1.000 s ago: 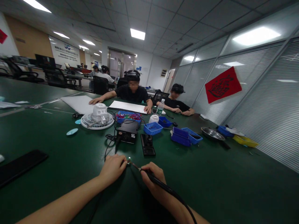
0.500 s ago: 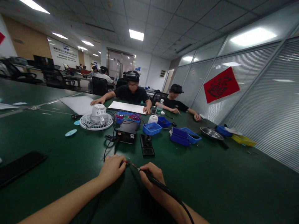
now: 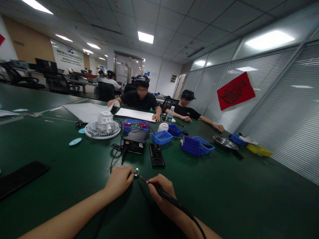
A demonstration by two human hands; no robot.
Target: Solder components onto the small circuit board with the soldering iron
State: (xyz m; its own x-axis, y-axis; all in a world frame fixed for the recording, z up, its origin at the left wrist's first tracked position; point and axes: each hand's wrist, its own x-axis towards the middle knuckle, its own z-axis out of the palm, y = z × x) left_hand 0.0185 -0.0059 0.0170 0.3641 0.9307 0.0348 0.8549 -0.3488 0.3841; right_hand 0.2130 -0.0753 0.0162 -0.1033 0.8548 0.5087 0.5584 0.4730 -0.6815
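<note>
My left hand rests low over the green table, its fingers pinched together at the edge of a small circuit board. Reddish wire seems to show at the fingertips; how much of it they cover is hidden. My right hand is closed round the black handle of a soldering iron, like a pen. The iron's thin tip points left and reaches the board, though whether they touch is too small to tell. Its cable trails down past my right forearm.
Ahead stand a black soldering station and a black iron stand. A white fan part lies left of them. Blue trays, one with wired parts, sit beyond. A metal bowl is farther right. Two people sit opposite.
The small board now shows brighter beside my left fingertips; my hands have barely moved. Across the table, one person has lifted a white sheet's corner, and the other's hand has reached farther right.
</note>
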